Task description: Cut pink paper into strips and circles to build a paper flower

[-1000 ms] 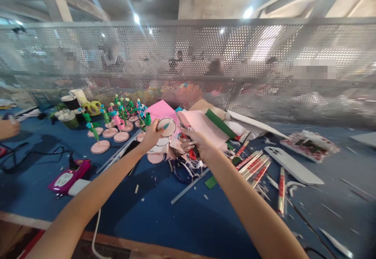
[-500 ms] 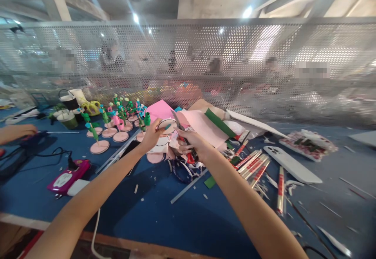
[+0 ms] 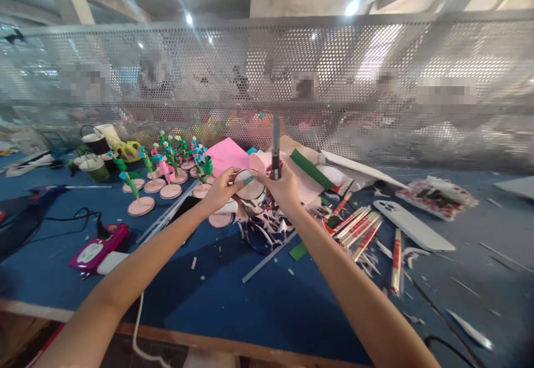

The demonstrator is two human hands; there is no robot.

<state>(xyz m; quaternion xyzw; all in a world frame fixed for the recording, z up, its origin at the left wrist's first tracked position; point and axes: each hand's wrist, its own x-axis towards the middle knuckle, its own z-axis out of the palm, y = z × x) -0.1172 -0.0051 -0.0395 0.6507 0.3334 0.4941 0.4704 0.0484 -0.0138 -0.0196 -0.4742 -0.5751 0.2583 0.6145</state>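
Observation:
My left hand (image 3: 223,191) pinches a round pale disc (image 3: 251,190) with a dark rim by its left side, a green-painted thumbnail lying over its face. My right hand (image 3: 283,187) is closed around scissors (image 3: 276,145), blades together and pointing up; their red handles are mostly hidden by the palm. The fingertips of that hand also touch the disc's right edge. Below both hands lie curled paper offcuts (image 3: 267,234) and another pink disc (image 3: 221,220). Pink paper (image 3: 228,156) lies just behind.
Several small paper flowers on pink round bases (image 3: 141,206) stand to the left. A magenta power strip (image 3: 99,250) with cables, a glue gun (image 3: 45,196), red-and-white wrapped sticks (image 3: 359,226) and a white phone (image 3: 411,224) lie around. A perforated metal screen (image 3: 267,67) runs behind.
The scissors have swung from slanting beside the disc to upright. My right fingers have moved onto the disc, which now faces me more. Another person's hand at the left has left the view.

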